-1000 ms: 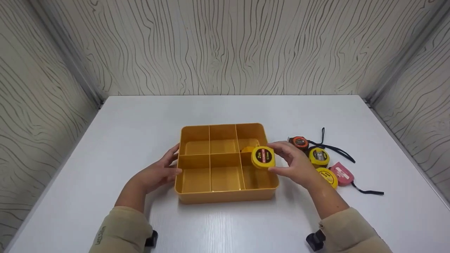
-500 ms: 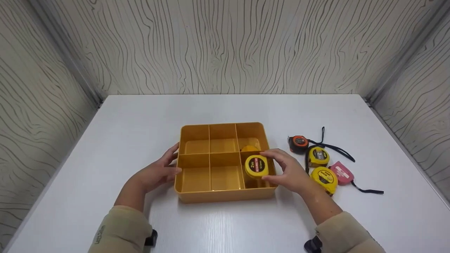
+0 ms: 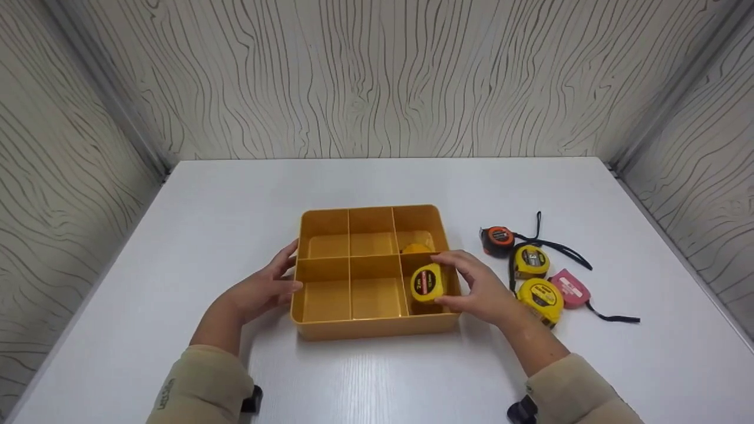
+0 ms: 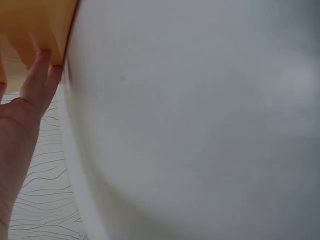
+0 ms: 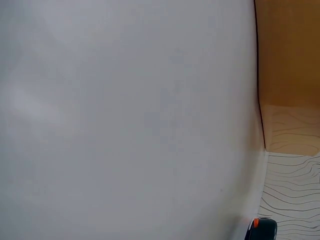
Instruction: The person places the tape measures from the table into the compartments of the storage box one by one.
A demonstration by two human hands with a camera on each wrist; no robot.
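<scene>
Inside the near right compartment [image 3: 452,285] of the box [image 3: 377,329], a yellow tape measure [image 3: 427,283] is lower than a second ago, so we judge its placing nearly done; whether it touches the bottom we cannot tell. The right hand [image 3: 480,288] pinches it in its grip between thumb and fingers. The left hand [image 3: 262,290], fingers nearly straight, rests against the box's side. The far right compartment [image 3: 419,218] holds a yellow-orange thing [image 3: 416,248], partly hidden; four more tape measures [image 3: 540,297] lie on the bench [image 3: 377,383].

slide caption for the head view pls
Right hand grips a yellow tape measure inside a six-compartment tray; left hand touches its left side.
</scene>
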